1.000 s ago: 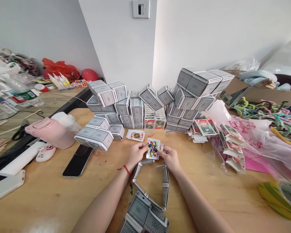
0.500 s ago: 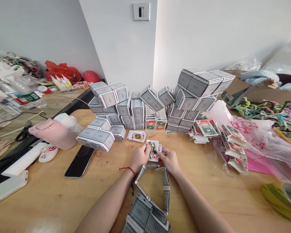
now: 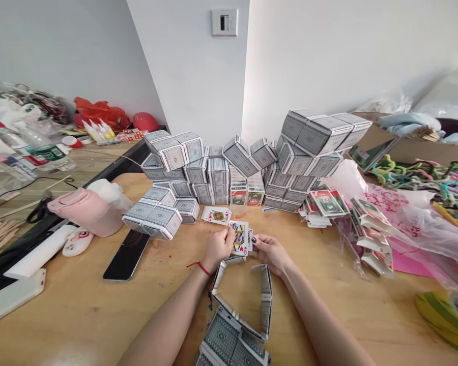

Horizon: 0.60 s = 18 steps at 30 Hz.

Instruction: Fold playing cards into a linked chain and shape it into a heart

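My left hand (image 3: 219,249), with a red string on its wrist, pinches a queen of hearts playing card (image 3: 239,239) face up between thumb and fingers. Partly hidden behind it is a second face card (image 3: 250,240), whose right edge my right hand (image 3: 270,251) grips. Just below both hands stands a loop of folded playing cards (image 3: 266,300) on edge, with a gap at its far side. A block of grey-patterned folded cards (image 3: 223,330) adjoins the loop's near end. Another face card (image 3: 216,215) lies flat beyond my left hand.
Folded-card blocks form a left stack (image 3: 168,152) and a right stack (image 3: 295,162). Card decks (image 3: 238,195) stand between them. A phone (image 3: 125,256) and pink cup (image 3: 89,211) lie left; opened card boxes (image 3: 370,231), a plastic bag (image 3: 404,208) and yellow tape (image 3: 438,320) lie right.
My right hand has shifted slightly right, its thumb off the queen's face. The far side of the card loop has come apart, leaving a gap.
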### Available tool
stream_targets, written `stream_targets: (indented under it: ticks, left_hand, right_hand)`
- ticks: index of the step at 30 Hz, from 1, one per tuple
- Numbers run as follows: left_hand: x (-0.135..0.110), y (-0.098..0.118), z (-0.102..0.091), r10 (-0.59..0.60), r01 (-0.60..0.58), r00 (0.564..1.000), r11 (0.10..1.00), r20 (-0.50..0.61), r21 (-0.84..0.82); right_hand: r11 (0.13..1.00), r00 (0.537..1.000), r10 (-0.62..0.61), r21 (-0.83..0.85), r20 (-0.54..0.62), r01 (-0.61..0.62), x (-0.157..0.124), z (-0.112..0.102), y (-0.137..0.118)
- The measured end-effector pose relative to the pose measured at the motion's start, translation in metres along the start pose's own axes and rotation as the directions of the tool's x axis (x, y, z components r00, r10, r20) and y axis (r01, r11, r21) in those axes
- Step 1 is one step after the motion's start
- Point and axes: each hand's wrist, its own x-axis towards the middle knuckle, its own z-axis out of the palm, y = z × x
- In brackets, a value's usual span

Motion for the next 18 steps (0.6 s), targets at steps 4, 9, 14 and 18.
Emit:
stream_targets:
  ticks: [4, 9, 14, 18]
  left_hand:
    - [-0.002, 0.0005, 0.0001, 0.026, -0.025, 0.999, 0.999, 0.045, -0.023]
    - [-0.0042, 0.0017, -0.0006, 0.022, -0.02, 0.999, 0.999, 0.041, -0.048]
    - [-0.0047, 0.0021, -0.0004, -0.007, 0.012, 0.998, 0.997, 0.062, -0.082]
    - [-0.0048, 0.0015, 0.0008, -0.02, 0.027, 0.997, 0.993, 0.069, -0.116]
  right_hand:
    - [0.999, 0.999, 0.037, -0.014, 0.022, -0.036, -0.0008, 0.0038, 0.0008]
    - [0.999, 1.0, 0.01, -0.035, -0.02, -0.01, 0.0, 0.005, 0.0026]
    - [0.996, 0.997, -0.013, -0.084, -0.072, 0.007, -0.0003, 0.0083, 0.0019]
    - [0.995, 0.994, -0.052, -0.085, -0.095, 0.044, -0.001, 0.0102, 0.0012]
